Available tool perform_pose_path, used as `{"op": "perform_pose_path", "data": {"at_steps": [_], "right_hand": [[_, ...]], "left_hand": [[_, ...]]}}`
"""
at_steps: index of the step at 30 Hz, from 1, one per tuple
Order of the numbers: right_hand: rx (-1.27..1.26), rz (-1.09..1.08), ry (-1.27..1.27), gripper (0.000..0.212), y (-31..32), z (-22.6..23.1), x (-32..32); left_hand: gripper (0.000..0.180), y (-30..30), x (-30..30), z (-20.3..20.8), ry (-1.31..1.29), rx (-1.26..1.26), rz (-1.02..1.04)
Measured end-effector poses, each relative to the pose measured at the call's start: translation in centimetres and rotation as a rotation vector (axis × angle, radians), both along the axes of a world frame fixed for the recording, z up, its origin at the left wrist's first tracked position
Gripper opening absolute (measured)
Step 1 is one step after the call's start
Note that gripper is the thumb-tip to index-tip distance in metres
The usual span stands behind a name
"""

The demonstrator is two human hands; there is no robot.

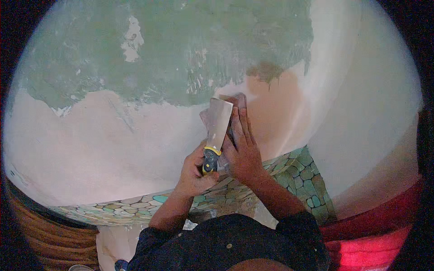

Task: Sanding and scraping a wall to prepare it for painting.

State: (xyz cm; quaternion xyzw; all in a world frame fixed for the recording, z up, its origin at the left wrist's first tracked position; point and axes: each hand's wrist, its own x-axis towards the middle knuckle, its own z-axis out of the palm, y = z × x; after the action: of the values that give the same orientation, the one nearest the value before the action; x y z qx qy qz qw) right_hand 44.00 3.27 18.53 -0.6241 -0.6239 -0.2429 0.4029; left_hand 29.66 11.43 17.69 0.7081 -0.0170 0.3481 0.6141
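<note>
Head view: the left hand [191, 170] is grasping one scraper [216, 135] by its black-and-yellow handle [210, 161], seemingly leaving the blade [220, 118] free, while the right hand [244, 154] is laying extended fingers along one greyish sheet-like piece [242, 99] behind it, apparently steadying it, grip unclear, before the patchy green-and-white wall [131, 140].

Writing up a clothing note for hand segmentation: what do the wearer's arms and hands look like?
Left hand and right hand: bare, five-fingered, no gloves visible. Forearms uncovered, no wristband or cable visible. Dark, loose sleeves end around the elbows, matching the dark top.
</note>
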Motion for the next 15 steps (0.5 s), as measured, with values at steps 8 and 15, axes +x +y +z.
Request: {"op": "perform_pose_path", "data": {"at_steps": [8,15], "right_hand": [[0.075,0.106,0.025,0.037,-0.9,-0.3,1.6],[0.051,0.093,-0.374,0.038,-3.3,2.1,5.5]], "left_hand": [[0.063,0.2,-0.8,-0.9,0.032,-0.102,-0.107],[0.043,0.4,-1.1,-1.0,0.006,0.054,-0.023]]}}
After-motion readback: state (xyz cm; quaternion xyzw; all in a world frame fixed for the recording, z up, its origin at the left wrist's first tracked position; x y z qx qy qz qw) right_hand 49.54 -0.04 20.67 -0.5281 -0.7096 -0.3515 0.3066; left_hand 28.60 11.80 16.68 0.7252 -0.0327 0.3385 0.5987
